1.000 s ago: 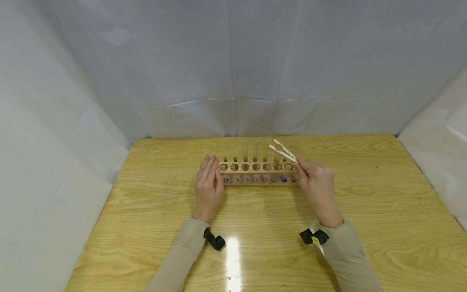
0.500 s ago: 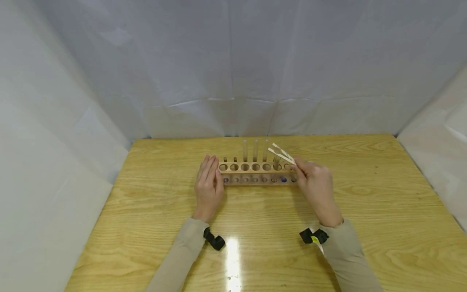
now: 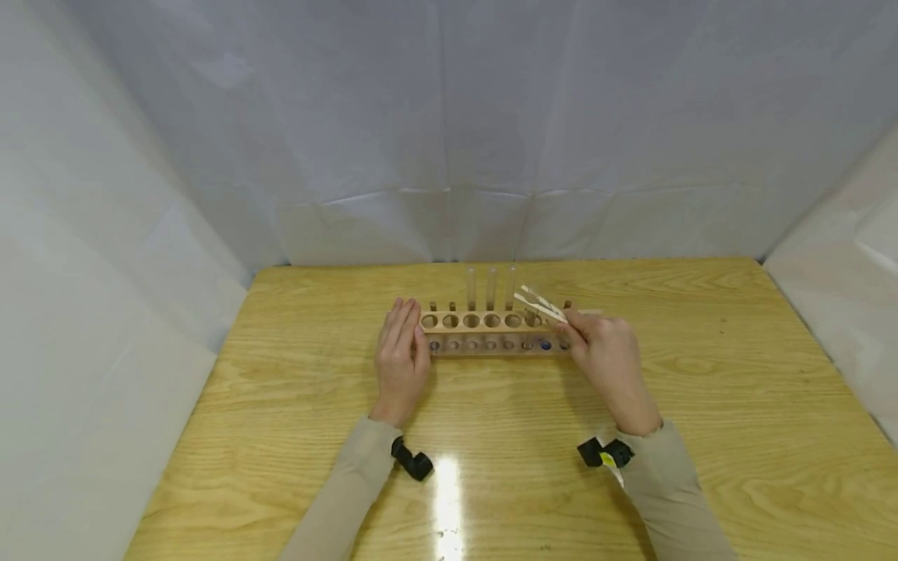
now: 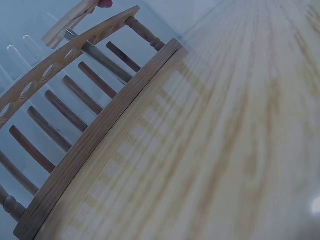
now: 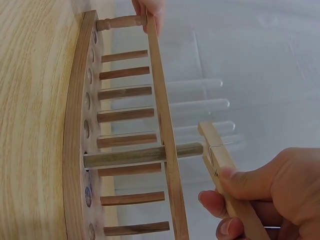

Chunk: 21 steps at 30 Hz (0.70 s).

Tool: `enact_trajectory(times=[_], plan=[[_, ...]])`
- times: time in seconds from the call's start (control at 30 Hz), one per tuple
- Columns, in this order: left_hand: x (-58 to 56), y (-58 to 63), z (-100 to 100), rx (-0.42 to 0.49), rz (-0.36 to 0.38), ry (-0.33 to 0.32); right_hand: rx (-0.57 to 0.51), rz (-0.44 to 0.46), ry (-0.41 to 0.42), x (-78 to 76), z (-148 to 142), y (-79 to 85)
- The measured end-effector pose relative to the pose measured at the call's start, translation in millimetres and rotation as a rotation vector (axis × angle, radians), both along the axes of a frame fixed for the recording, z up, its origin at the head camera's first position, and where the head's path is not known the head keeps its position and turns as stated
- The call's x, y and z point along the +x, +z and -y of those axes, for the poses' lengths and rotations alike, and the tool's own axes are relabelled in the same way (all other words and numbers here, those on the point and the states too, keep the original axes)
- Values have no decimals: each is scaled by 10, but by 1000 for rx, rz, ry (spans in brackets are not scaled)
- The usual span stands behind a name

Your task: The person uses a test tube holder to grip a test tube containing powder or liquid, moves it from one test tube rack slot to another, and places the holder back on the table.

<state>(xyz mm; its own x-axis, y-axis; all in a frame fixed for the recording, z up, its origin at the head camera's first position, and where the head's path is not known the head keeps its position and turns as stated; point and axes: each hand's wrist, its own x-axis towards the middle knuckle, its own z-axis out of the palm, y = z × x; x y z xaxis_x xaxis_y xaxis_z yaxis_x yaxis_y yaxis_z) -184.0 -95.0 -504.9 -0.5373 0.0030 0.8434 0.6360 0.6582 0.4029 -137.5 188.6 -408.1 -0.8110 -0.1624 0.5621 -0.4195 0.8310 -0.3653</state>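
Observation:
My left hand (image 3: 401, 354) holds the left end of a wooden test tube rack (image 3: 463, 328), thumb in front and the other fingers alongside. In the right wrist view, its fingertips (image 5: 154, 12) lie at the end of the rack's upper board. My right hand (image 3: 606, 351) pinches a wooden test tube clamp (image 5: 232, 192) between thumb and fingers over the rack's right half. A test tube (image 5: 125, 157) with greyish-brown contents stands through the upper board. The clamp's wooden tips are right at this tube's top.
Several clear glass tubes (image 3: 491, 288) sit upside down on the rack's back pegs (image 5: 125, 92). Something blue (image 3: 546, 344) shows at a lower hole. The wooden tabletop (image 3: 505, 452) reaches back to white sheeting (image 3: 449, 140), which also hangs at both sides.
My right hand has lowered the test tube clamp slightly, down and left toward the filled tube's top. The clamp's arms look closer together. My left hand and the rack stay put.

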Motion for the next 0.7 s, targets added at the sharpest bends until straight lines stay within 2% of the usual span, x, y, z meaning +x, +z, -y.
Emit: enact_trajectory(times=[0.27,0.43,0.7], plan=[[0,6,2,-4,19,7,-14,25,2,0,-26,-18],[-1,10,0,0,3,3,-20,52,-1,0,-37,-17],[-2,-2,-5,4,-5,0,-42,156,-46,9,-46,-1]])
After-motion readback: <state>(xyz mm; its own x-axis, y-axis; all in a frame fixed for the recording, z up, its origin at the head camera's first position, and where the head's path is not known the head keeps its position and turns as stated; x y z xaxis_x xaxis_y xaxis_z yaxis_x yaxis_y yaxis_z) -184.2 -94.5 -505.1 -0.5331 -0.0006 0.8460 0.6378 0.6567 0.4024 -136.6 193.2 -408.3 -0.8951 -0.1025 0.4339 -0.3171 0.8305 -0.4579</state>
